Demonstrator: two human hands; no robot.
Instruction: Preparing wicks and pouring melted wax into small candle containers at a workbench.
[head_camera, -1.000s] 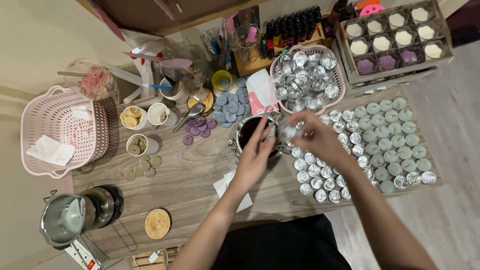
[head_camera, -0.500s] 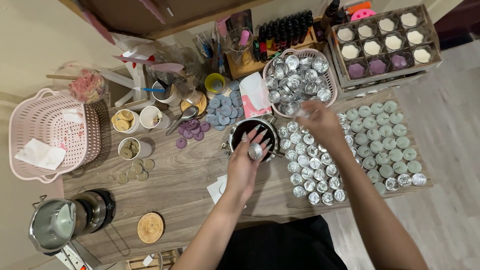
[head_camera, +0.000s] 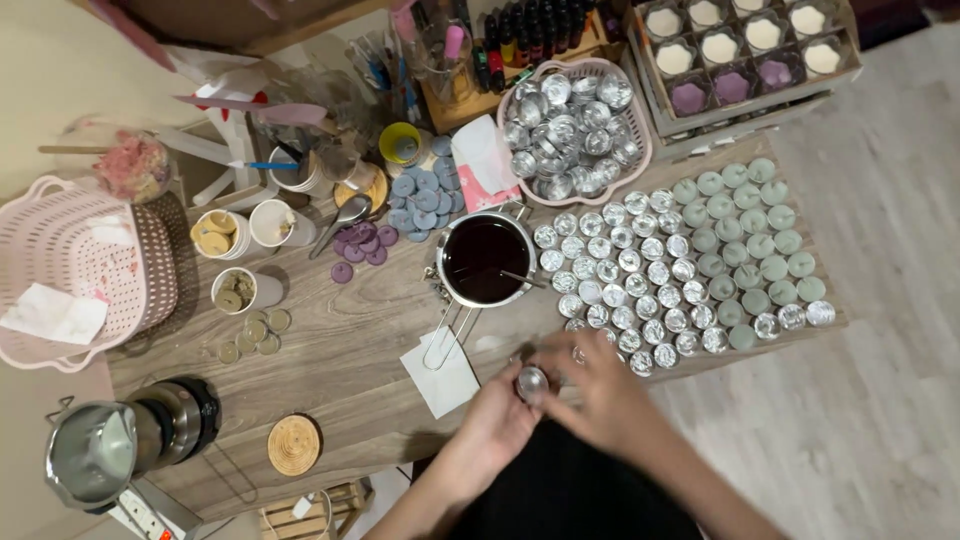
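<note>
Silver foil glints between both hands: the left hand (head_camera: 492, 425) and right hand (head_camera: 590, 385) pinch one small metal cup (head_camera: 531, 382) together at the near edge of the wooden surface (head_camera: 350, 340). At twelve o'clock sits a pot of dark wax (head_camera: 485, 260); at one o'clock, rows of empty cups (head_camera: 630, 270).

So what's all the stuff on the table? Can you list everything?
small metal cup: one, silver, held between both hands at the near table edge
empty metal cups: many, silver, rows on table
filled cups: many, pale green, right of the rows
pot: one, metal, dark liquid, table middle
round basket: one, pink, full of silver cups
wax discs: many, blue-grey and purple, left of pot
laundry-style basket: one, pink, far left
coaster: one, wooden, near edge
left hand: on the cup
right hand: on the cup
</note>
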